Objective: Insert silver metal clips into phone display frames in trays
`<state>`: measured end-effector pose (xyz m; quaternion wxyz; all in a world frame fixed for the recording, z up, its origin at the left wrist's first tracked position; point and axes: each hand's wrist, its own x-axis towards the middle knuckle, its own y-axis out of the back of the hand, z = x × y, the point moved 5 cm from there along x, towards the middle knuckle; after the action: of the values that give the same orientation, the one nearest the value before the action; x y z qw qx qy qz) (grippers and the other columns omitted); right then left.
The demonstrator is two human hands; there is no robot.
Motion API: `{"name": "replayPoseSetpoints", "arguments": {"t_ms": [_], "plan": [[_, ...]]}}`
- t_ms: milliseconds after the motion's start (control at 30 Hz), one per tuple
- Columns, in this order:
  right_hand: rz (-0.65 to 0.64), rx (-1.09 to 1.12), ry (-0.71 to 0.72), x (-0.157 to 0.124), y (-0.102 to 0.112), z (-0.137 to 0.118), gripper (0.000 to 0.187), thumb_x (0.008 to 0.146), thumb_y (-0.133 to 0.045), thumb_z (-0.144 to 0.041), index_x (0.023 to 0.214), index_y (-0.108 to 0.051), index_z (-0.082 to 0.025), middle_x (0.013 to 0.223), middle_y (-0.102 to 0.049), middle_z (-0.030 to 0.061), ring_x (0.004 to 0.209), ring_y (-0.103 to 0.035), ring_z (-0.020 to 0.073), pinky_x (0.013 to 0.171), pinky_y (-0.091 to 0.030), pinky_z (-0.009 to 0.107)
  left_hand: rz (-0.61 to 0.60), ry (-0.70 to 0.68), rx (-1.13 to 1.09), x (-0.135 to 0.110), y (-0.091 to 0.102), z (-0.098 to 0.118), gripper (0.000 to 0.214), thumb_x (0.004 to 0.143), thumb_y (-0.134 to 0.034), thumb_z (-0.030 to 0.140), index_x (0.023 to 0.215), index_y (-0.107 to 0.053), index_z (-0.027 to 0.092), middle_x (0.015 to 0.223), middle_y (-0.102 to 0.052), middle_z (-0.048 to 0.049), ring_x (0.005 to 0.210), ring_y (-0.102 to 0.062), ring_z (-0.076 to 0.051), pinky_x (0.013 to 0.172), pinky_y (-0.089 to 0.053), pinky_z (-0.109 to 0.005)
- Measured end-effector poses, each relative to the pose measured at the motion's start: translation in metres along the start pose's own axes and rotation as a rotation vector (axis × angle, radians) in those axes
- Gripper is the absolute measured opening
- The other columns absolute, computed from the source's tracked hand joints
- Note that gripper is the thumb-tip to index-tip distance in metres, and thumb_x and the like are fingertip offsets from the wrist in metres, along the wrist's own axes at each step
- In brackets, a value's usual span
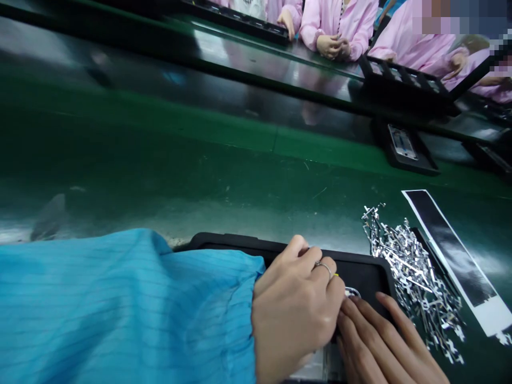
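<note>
My left hand [298, 306], in a blue sleeve and with a ring on one finger, lies curled over a black tray [236, 244] at the bottom of the view. Its fingers are closed around something small with a yellow tip that I cannot make out. My right hand [384, 341] rests beside it on the tray, fingers stretched flat and pressed on the tray surface near a small pale part [352, 292]. Both hands touch each other.
A heap of small shiny metal clips [412, 266] lies right of the tray on the green belt, next to a black-and-white strip [456, 256]. Black trays [404, 144] stand farther back. Across the line, people in pink coats [340, 26] work with their hands.
</note>
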<state>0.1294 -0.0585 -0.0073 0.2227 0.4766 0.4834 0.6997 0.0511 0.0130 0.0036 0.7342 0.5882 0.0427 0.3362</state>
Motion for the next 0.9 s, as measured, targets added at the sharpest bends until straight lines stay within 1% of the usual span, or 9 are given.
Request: {"name": "replayPoseSetpoints", "arguments": {"t_ms": [100, 200, 333, 500, 567, 633, 767, 833, 900], "plan": [[0.019, 0.006, -0.01, 0.002, -0.002, 0.0, 0.024, 0.077, -0.037, -0.006, 0.078, -0.059, -0.015, 0.082, -0.063, 0.0021, 0.08, -0.058, 0.0125, 0.09, -0.035, 0.034, -0.01, -0.006, 0.026, -0.001, -0.002, 0.001, 0.016, 0.072, -0.036, 0.005, 0.061, -0.045, 0.014, 0.063, -0.046, -0.0026, 0.062, -0.041, -0.016, 0.067, -0.033, -0.033], [0.039, 0.023, -0.021, 0.0, -0.002, 0.001, 0.024, 0.076, -0.037, -0.005, 0.077, -0.059, -0.015, 0.082, -0.063, 0.0022, 0.079, -0.058, 0.0128, 0.09, -0.035, 0.035, -0.021, -0.02, 0.055, 0.0, -0.004, 0.001, 0.02, 0.074, -0.031, 0.004, 0.065, -0.047, 0.013, 0.064, -0.048, -0.0037, 0.063, -0.042, -0.017, 0.068, -0.032, -0.034], [0.052, 0.078, -0.024, -0.003, -0.003, 0.004, 0.024, 0.075, -0.037, -0.005, 0.079, -0.059, -0.015, 0.085, -0.063, 0.0026, 0.079, -0.058, 0.0131, 0.089, -0.035, 0.035, 0.047, -0.075, 0.053, 0.001, -0.002, 0.001, 0.028, 0.078, -0.027, 0.004, 0.07, -0.052, 0.012, 0.06, -0.048, -0.0029, 0.058, -0.041, -0.016, 0.062, -0.032, -0.032], [0.102, 0.109, -0.06, -0.004, -0.003, 0.004, 0.023, 0.073, -0.039, -0.004, 0.079, -0.059, -0.012, 0.086, -0.063, 0.0034, 0.08, -0.057, 0.0138, 0.089, -0.034, 0.035, 0.112, -0.224, 0.062, -0.003, 0.004, 0.006, 0.032, 0.08, -0.028, 0.007, 0.061, -0.052, 0.013, 0.057, -0.044, -0.0022, 0.055, -0.032, -0.014, 0.064, -0.03, -0.033], [0.115, 0.11, -0.07, -0.002, -0.003, 0.002, 0.023, 0.072, -0.039, -0.003, 0.079, -0.059, -0.012, 0.086, -0.063, 0.0037, 0.079, -0.057, 0.0142, 0.088, -0.034, 0.035, 0.115, -0.236, 0.044, -0.004, 0.004, 0.006, 0.033, 0.08, -0.027, 0.006, 0.059, -0.051, 0.013, 0.059, -0.044, -0.0025, 0.058, -0.032, -0.014, 0.067, -0.03, -0.033], [0.131, 0.11, -0.084, 0.001, -0.002, 0.001, 0.023, 0.073, -0.038, -0.004, 0.077, -0.059, -0.011, 0.084, -0.063, 0.0038, 0.076, -0.058, 0.014, 0.087, -0.034, 0.034, 0.089, -0.202, -0.005, -0.004, 0.004, 0.003, 0.032, 0.08, -0.027, 0.007, 0.059, -0.05, 0.012, 0.062, -0.045, -0.003, 0.06, -0.032, -0.014, 0.067, -0.03, -0.033], [0.152, 0.103, -0.111, 0.005, 0.001, 0.002, 0.025, 0.075, -0.036, -0.005, 0.072, -0.06, -0.012, 0.08, -0.064, 0.0031, 0.072, -0.059, 0.0136, 0.084, -0.035, 0.032, -0.05, -0.028, -0.154, -0.001, -0.001, -0.01, 0.025, 0.079, -0.031, 0.011, 0.06, -0.048, 0.012, 0.069, -0.046, -0.0042, 0.063, -0.033, -0.015, 0.06, -0.027, -0.031], [0.133, 0.083, -0.093, 0.005, 0.001, 0.003, 0.026, 0.076, -0.035, -0.006, 0.076, -0.059, -0.012, 0.083, -0.063, 0.0037, 0.074, -0.059, 0.0141, 0.082, -0.036, 0.032, -0.087, 0.025, -0.19, 0.0, -0.003, -0.014, 0.025, 0.079, -0.031, 0.011, 0.061, -0.048, 0.013, 0.071, -0.046, -0.0046, 0.065, -0.033, -0.015, 0.058, -0.026, -0.03], [0.095, 0.041, -0.043, 0.002, -0.001, 0.002, 0.025, 0.076, -0.034, -0.006, 0.083, -0.058, -0.011, 0.091, -0.061, 0.005, 0.077, -0.058, 0.015, 0.08, -0.037, 0.032, -0.099, 0.033, -0.206, -0.001, -0.004, -0.015, 0.025, 0.079, -0.03, 0.011, 0.06, -0.046, 0.013, 0.072, -0.045, -0.0053, 0.065, -0.032, -0.015, 0.058, -0.026, -0.03]]}}
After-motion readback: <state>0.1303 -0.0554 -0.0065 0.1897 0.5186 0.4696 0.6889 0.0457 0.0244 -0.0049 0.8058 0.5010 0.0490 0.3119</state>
